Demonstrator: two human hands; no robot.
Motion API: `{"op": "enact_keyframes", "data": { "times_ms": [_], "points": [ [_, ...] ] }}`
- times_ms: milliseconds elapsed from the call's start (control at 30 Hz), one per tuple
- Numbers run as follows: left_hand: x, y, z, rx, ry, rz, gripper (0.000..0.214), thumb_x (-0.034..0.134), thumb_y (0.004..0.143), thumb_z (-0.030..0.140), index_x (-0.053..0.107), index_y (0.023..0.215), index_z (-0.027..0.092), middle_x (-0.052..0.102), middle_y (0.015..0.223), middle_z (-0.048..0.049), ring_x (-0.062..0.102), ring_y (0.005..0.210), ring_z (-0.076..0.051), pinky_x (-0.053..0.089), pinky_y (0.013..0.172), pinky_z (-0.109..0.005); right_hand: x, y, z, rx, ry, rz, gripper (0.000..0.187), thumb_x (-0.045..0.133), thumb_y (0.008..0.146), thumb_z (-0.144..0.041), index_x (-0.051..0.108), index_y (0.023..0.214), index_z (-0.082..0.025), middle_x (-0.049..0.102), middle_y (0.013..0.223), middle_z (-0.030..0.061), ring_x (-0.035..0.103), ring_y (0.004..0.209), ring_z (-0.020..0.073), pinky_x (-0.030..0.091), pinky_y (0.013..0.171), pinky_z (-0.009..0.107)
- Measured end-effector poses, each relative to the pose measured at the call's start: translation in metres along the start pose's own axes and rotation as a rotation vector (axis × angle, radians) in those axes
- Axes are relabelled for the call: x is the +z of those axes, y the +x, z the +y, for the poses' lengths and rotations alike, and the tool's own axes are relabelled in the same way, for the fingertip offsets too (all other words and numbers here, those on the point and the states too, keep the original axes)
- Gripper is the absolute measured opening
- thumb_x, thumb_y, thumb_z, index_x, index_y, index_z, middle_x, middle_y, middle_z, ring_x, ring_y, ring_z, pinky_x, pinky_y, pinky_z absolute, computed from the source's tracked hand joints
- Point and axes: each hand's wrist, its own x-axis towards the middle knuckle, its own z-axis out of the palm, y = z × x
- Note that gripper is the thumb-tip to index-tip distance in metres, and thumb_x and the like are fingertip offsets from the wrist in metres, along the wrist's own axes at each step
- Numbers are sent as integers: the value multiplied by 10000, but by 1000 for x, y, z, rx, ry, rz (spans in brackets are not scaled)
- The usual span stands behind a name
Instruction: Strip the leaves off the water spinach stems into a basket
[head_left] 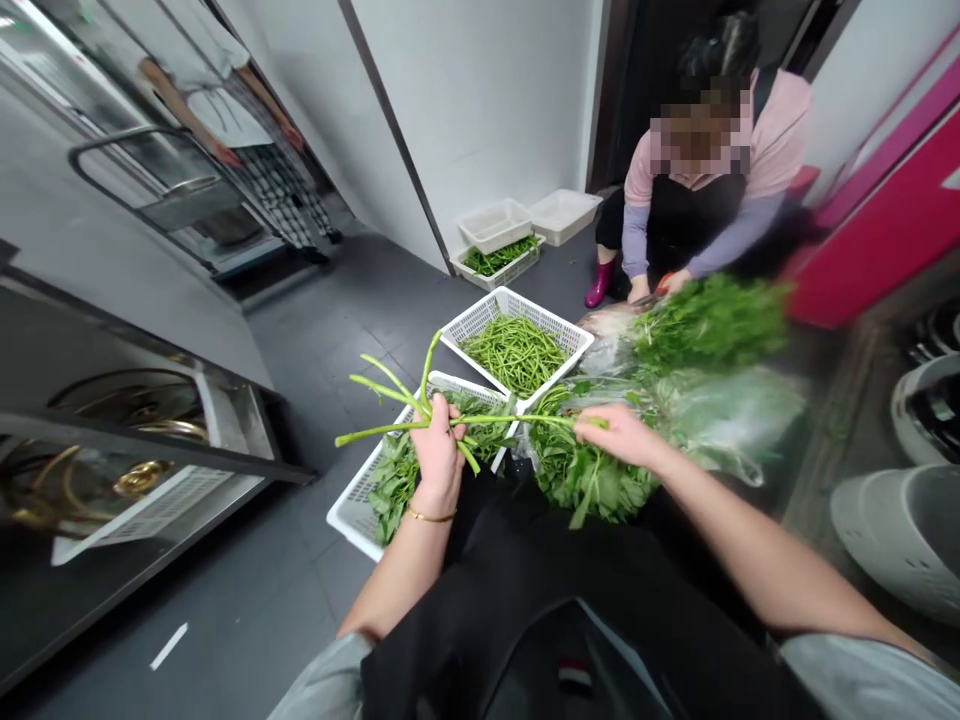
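My left hand [439,455] grips several long green vegetable stems [390,378] in a fan above a white plastic basket [349,515] holding leafy trimmings. One stem runs across to my right hand [622,435], which pinches its far end. Below my right hand lies a heap of leafy greens [585,475] on a clear plastic bag [724,420]. A second white basket [472,315], filled with cut green stems, stands just beyond both hands and touches the leaf basket's corner.
A crouching co-worker [697,215] handles a blurred bunch of greens [709,322] at the far right. White trays [499,225] stand by the wall behind. Steel kitchen equipment [135,430] lines the left, white bins [900,540] the right, with dark floor tiles [300,600] between.
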Motion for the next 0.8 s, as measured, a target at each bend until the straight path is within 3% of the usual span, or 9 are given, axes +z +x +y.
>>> {"op": "enact_keyframes", "data": {
  "times_ms": [133,200,300,367,433,500,633,700,800],
  "points": [
    [4,-8,-14,-99,-46,-14,390,743,662,423,457,712,163,495,536,59,370,375,-20,263,351,-138,-24,-9,31,222,286,778,359,519,723,-525,546,598,-190,497,504,-24,392,445,99,311,433,224],
    [2,-4,-13,-79,-62,17,393,746,659,418,448,706,167,487,527,65,367,376,-22,263,353,-141,-50,-28,41,324,289,876,372,534,691,-565,520,600,-205,439,459,-42,354,407,99,281,394,227],
    [-3,3,-7,-1,-41,59,362,722,692,405,444,718,175,487,531,71,364,365,-23,256,347,-143,-83,-63,33,361,-4,719,353,576,706,-538,552,594,-204,480,464,-26,408,431,116,304,416,240],
    [-3,3,-3,47,-2,40,318,691,730,388,451,735,181,496,548,70,370,358,-24,259,341,-145,-86,-74,12,280,-198,613,332,585,741,-513,588,622,-203,555,525,-1,481,486,140,347,459,254],
    [1,-2,-1,70,39,-9,282,660,764,376,452,738,188,502,558,65,377,352,-27,256,330,-148,-70,-65,-14,113,-330,474,288,596,774,-486,637,723,-205,648,682,28,569,610,173,412,547,273],
    [6,-10,0,74,63,-46,274,647,778,375,451,726,191,502,555,61,380,347,-30,251,322,-151,-40,-41,-35,-74,-454,248,270,590,812,-453,667,893,-207,687,882,59,615,754,197,447,645,293],
    [6,-19,-1,40,44,-86,295,674,753,395,469,732,185,512,559,60,378,347,-26,261,328,-151,12,5,-44,-183,-726,-184,203,558,857,-301,670,778,-150,662,767,82,590,633,176,390,557,266],
    [2,-20,-6,-14,15,-84,326,700,723,412,472,732,179,507,552,63,369,349,-22,261,331,-147,25,10,-38,-234,-667,-245,228,533,862,-255,645,696,-147,637,695,64,565,605,158,374,558,255],
    [-2,-21,-19,-195,-49,-70,382,751,666,409,458,686,166,482,520,62,342,343,-16,256,332,-145,30,5,-22,-234,-325,-82,274,494,865,-294,620,663,-159,626,668,36,550,620,142,398,616,255]
  ]
}}
